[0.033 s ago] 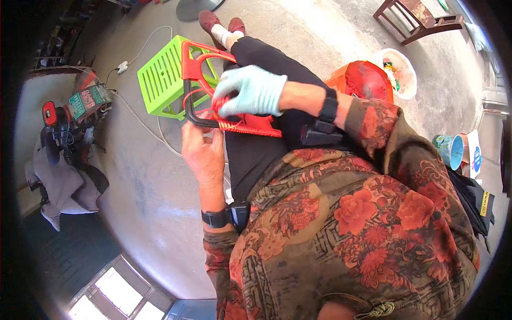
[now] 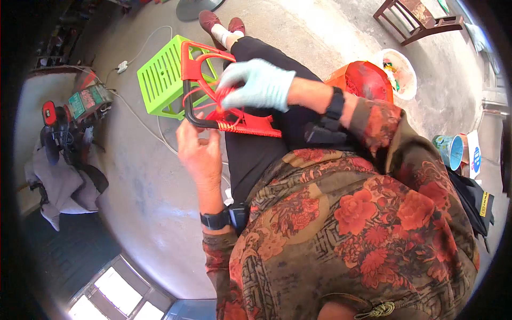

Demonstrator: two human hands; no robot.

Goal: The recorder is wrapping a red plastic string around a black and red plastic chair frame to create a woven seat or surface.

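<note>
A red frame point(image 2: 250, 126) with a black bar along one corner rests across my thigh and reaches to the green stool. Red cord point(image 2: 192, 95) loops out from its near-left side, and a row of red wraps runs along its edge. My right hand point(image 2: 261, 85), in a pale blue glove, is closed over the frame with red cord at its fingertips; the fingertips are partly hidden. Bare, my left hand point(image 2: 200, 154) sits just below the frame's black corner, slightly blurred, its thumb and forefinger apart.
The green slatted plastic stool point(image 2: 162, 77) stands left of my knee, white cable point(image 2: 140, 118) on the floor beside it. To the right are an orange-red bag point(image 2: 368, 80), a white bucket point(image 2: 408, 80), a wooden chair point(image 2: 418, 21) and a blue bucket point(image 2: 453, 152). A cloth-draped machine point(image 2: 66, 176) stands left.
My left hand has dropped slightly down and left, away from the frame's corner. My gloved right hand has shifted a little to the right. The frame stays in place.
</note>
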